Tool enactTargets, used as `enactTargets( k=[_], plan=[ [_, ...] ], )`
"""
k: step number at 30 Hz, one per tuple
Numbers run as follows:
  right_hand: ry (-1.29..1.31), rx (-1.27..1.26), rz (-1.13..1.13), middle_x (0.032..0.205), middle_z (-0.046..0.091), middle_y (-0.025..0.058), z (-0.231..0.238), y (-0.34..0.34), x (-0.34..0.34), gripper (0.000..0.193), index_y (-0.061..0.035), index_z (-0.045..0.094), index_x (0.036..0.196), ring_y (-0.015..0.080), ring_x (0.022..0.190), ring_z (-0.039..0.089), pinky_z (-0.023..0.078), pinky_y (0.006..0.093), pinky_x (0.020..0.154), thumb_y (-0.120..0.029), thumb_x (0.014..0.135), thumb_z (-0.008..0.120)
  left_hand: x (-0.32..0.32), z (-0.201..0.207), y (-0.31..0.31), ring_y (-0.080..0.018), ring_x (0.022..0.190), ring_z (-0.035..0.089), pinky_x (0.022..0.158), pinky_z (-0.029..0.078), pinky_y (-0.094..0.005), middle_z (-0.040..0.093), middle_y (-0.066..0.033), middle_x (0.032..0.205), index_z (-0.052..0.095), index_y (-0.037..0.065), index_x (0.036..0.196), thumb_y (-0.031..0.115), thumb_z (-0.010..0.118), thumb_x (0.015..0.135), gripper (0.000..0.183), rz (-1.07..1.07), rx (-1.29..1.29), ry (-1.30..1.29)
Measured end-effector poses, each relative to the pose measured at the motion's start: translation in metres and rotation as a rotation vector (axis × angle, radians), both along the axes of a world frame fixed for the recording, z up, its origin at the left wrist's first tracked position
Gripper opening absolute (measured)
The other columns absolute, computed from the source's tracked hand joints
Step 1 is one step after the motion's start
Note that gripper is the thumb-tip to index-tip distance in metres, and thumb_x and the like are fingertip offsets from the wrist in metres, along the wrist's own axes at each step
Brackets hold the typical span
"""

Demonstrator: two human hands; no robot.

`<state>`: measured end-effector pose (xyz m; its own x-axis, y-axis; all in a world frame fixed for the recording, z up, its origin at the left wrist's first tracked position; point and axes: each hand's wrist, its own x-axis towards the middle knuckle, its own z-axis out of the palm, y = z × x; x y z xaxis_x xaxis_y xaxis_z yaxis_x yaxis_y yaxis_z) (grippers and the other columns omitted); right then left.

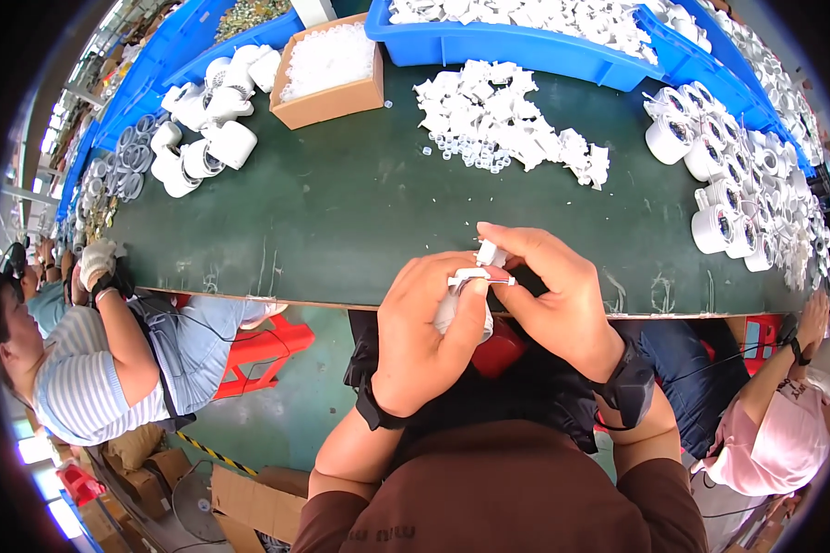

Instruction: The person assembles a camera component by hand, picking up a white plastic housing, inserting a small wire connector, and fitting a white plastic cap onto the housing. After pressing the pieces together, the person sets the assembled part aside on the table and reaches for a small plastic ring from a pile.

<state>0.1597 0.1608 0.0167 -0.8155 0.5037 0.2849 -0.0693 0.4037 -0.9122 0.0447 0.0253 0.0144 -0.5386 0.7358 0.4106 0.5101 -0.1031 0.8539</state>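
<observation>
Just over the near edge of the green table, my left hand [422, 336] is closed around a white cylindrical housing [448, 315], its fingers covering much of it. A short wire lead with a small white connector [511, 280] sticks out from the housing's top toward my right hand. Between thumb and forefinger, my right hand [563, 300] pinches a small white plastic piece [492, 253] just above the housing. Whether that piece touches the housing I cannot tell. Farther off on the table lies a heap of similar white plastic pieces [480, 106], with small clear caps [470, 153] at its near side.
A cardboard box [327, 109] of clear parts stands at the back. White rounded housings [231, 145] lie left, and wired white cylinders [713, 229] stand right. Blue bins [516, 53] line the far edge. Co-workers sit at both sides, one in a striped shirt [97, 382] near a red stool [263, 353].
</observation>
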Motion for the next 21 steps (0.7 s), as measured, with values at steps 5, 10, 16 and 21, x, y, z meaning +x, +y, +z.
enactTargets(
  k=[5, 10, 16, 21],
  plan=[
    [-0.04, -0.517, 0.027, 0.114, 0.071, 0.0107, 0.017, 0.001, 0.008, 0.037, 0.0025, 0.061, 0.131, 0.0163, 0.105, 0.069, 0.055, 0.0316, 0.095, 0.008, 0.095, 0.065, 0.0, -0.006, -0.005, -0.0281, 0.095, 0.066, 0.087, 0.051, -0.0362, 0.071, -0.0131, 0.108, 0.068, 0.001, 0.108, 0.007, 0.063, 0.097, 0.014, 0.224, -0.051, -0.097],
    [0.064, -0.373, 0.101, 0.121, 0.071, 0.01, 0.011, -0.015, 0.004, 0.038, 0.0004, 0.063, 0.133, 0.0159, 0.113, 0.068, 0.056, 0.0313, 0.096, 0.005, 0.096, 0.068, 0.005, 0.001, 0.001, -0.0259, 0.1, 0.064, 0.089, 0.05, -0.0347, 0.07, -0.0136, 0.111, 0.068, -0.001, 0.112, 0.006, 0.055, 0.101, 0.018, 0.231, -0.078, 0.086],
    [0.116, -0.407, 0.094, 0.12, 0.072, 0.0111, 0.005, -0.022, -0.002, 0.038, 0.0013, 0.064, 0.132, 0.0159, 0.112, 0.068, 0.056, 0.0306, 0.097, 0.006, 0.095, 0.068, 0.004, 0.0, 0.002, -0.0316, 0.096, 0.062, 0.086, 0.048, -0.0397, 0.069, -0.0138, 0.112, 0.066, 0.001, 0.119, 0.005, 0.055, 0.098, 0.024, 0.21, -0.059, 0.139],
    [0.118, -0.359, 0.025, 0.116, 0.072, 0.0098, 0.002, -0.026, -0.006, 0.036, 0.001, 0.066, 0.129, 0.0151, 0.11, 0.069, 0.056, 0.0293, 0.095, 0.006, 0.093, 0.071, 0.004, -0.004, 0.002, -0.0338, 0.097, 0.06, 0.087, 0.046, -0.0416, 0.068, -0.0149, 0.113, 0.064, -0.001, 0.117, 0.01, 0.049, 0.098, 0.026, 0.195, -0.03, 0.204]
  ],
)
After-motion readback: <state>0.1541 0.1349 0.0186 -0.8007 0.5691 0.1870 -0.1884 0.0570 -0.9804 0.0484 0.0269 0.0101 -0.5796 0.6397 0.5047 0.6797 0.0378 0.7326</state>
